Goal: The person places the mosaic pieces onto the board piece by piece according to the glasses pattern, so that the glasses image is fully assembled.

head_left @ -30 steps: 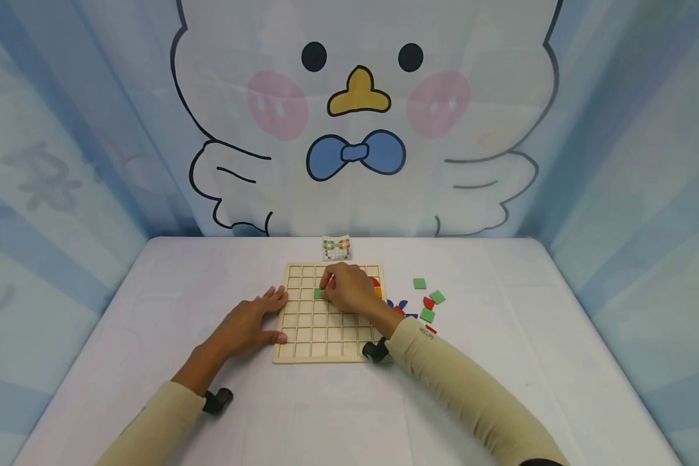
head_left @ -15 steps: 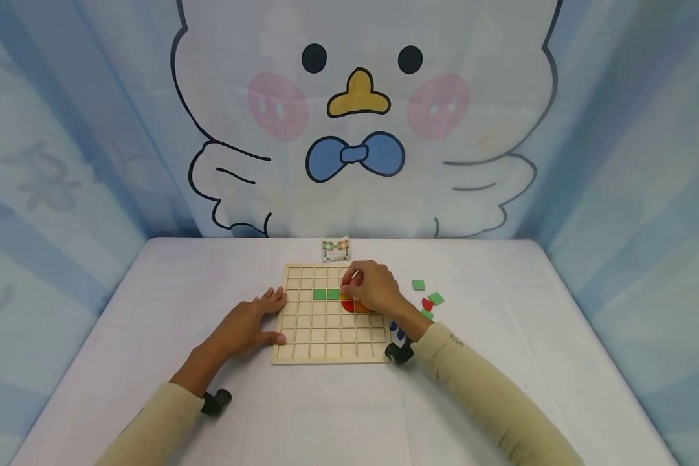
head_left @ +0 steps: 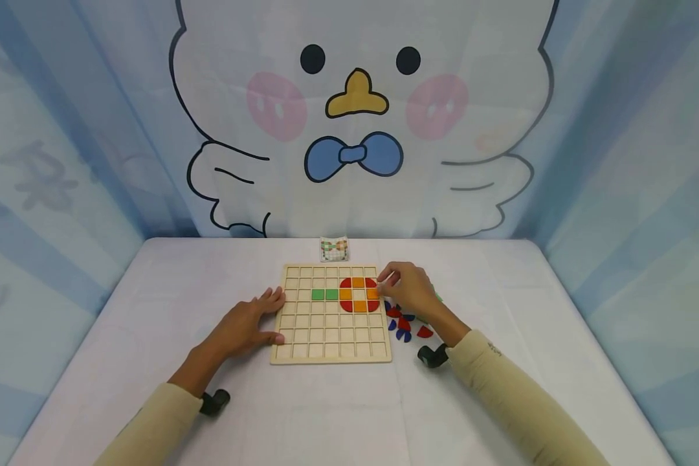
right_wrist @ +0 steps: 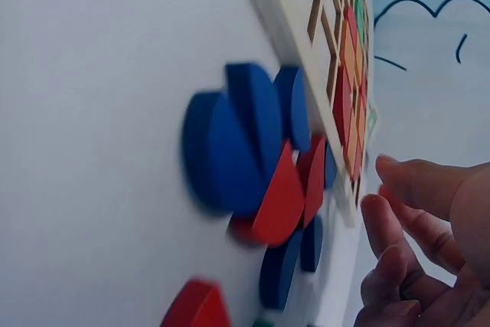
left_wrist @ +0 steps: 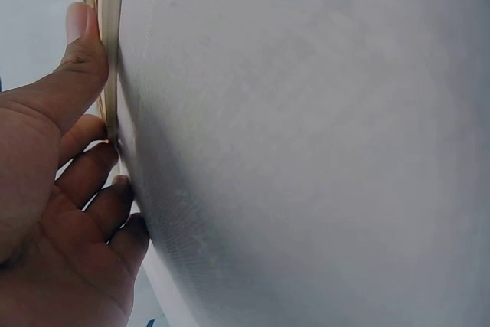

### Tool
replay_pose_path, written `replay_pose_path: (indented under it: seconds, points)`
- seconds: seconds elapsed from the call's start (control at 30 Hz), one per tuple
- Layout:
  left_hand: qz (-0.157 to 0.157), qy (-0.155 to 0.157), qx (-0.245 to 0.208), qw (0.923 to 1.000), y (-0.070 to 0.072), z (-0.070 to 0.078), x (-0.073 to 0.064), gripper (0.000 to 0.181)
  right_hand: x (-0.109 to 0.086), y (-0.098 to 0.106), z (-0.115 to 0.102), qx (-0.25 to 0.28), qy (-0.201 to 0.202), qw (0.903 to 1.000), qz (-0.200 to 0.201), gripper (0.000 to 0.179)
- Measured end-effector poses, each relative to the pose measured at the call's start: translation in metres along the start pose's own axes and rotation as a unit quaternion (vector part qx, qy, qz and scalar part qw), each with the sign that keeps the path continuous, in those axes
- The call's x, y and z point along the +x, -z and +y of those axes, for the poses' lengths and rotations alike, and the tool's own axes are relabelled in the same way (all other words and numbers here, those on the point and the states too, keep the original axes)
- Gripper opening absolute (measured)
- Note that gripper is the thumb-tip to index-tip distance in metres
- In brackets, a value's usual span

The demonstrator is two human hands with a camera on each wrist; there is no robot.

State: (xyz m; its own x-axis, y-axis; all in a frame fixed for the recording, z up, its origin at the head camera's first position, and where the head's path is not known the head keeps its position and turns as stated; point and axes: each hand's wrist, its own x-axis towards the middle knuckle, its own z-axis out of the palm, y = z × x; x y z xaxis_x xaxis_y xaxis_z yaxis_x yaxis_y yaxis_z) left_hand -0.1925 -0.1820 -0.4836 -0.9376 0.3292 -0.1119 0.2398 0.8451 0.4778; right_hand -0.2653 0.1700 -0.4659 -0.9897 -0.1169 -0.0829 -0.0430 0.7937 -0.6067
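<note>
A wooden grid board (head_left: 326, 335) lies flat on the table. Two green squares (head_left: 324, 294) sit side by side in its cells, left of a ring of red rounded pieces and orange squares (head_left: 360, 306). My left hand (head_left: 244, 328) rests spread along the board's left edge; in the left wrist view its thumb (left_wrist: 80, 55) touches the rim. Just past the board's right edge hovers my right hand (head_left: 410, 289), fingers loosely bent. No piece shows in it in the right wrist view. Beneath and nearer lie loose blue pieces (right_wrist: 230, 147) and red pieces (right_wrist: 282, 203).
A small pattern card (head_left: 334, 249) lies behind the board. Green loose pieces are mostly hidden behind the right hand. A red piece (head_left: 424, 332) lies at the near side of the pile. A printed curtain (head_left: 355, 207) hangs behind the white table (head_left: 326, 414).
My right hand has moved right, from over the green squares across the ring to beyond the board's right edge. A second green square is now uncovered in the grid. My left hand stays put.
</note>
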Motion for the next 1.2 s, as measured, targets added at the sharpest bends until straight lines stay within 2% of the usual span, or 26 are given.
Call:
replay_pose_path:
  seconds: [0.17,0.43,0.63,0.93,1.2]
  points:
    - [-0.003,0.003,0.005,1.0,-0.001,0.0,0.001,0.097,-0.007,0.006,0.012,-0.005,-0.023,0.9997,-0.001,0.009]
    - [-0.003,0.001,0.009,1.0,-0.002,-0.001,0.001,0.097,-0.022,0.012,0.025,-0.014,-0.023,0.9993,-0.025,0.007]
    - [-0.001,0.004,0.007,1.0,-0.001,0.001,0.001,0.098,-0.029,0.012,0.031,-0.027,0.002,0.9985,-0.048,0.016]
    - [0.0,0.0,0.006,1.0,-0.001,0.0,0.0,0.097,-0.029,0.012,0.029,-0.05,0.022,0.9965,-0.063,0.017]
    - [0.001,-0.006,0.009,0.9999,0.0,0.0,-0.001,0.096,-0.029,0.018,0.028,0.009,0.018,0.9958,-0.09,0.015]
